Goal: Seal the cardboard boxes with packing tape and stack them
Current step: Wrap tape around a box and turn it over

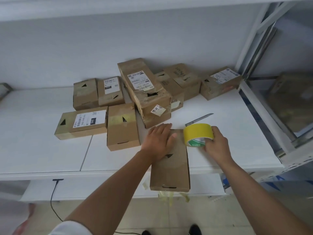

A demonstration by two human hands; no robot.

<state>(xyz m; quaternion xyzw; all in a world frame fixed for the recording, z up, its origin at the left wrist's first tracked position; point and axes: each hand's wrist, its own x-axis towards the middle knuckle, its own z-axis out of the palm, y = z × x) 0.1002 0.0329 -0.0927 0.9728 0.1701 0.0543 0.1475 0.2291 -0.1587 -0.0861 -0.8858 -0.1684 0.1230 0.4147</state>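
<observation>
Taking the tall box (144, 89) leaning at the middle of the pile as my landmark: its white shipping label (139, 80) carries barcodes and a row of digits too small for me to read surely; the small sticker (158, 110) on its near end begins "56-"; to its left, the flat box (81, 123) has a label (89, 120) reading "060-060 A05" and "060" in a black block; behind that one, a label (111, 85) on another box (111, 91) also shows "060"; right of the tall box, printed letters (180, 71) on a box top (183, 78) look like "HYN", though I cannot be sure; the roll of tape (198, 136) my right hand (216, 145) holds has green print I cannot read.
</observation>
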